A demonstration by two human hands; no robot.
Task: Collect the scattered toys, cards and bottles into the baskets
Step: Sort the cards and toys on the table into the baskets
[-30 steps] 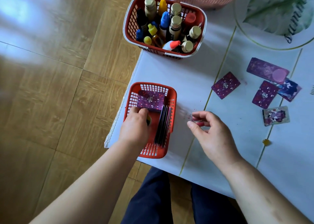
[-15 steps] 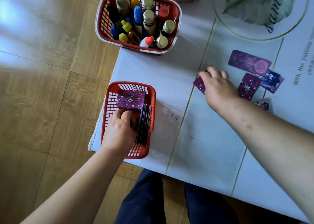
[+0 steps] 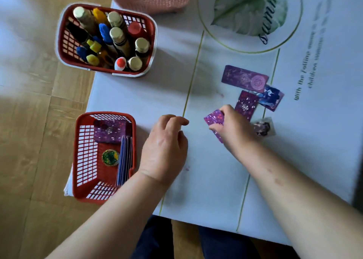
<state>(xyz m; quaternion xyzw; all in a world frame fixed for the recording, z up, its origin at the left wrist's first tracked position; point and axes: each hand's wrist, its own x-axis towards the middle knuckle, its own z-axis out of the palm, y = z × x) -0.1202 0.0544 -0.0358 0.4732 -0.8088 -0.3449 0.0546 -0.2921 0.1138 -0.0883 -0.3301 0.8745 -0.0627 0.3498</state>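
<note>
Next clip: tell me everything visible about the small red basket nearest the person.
The small red plastic lattice basket is rectangular with rounded corners, upright and open-topped, at the near left corner of the white-clothed table. Inside are a purple patterned card at its far end, a stack of cards standing on edge along its right wall, and a round glittery green disc.
</note>
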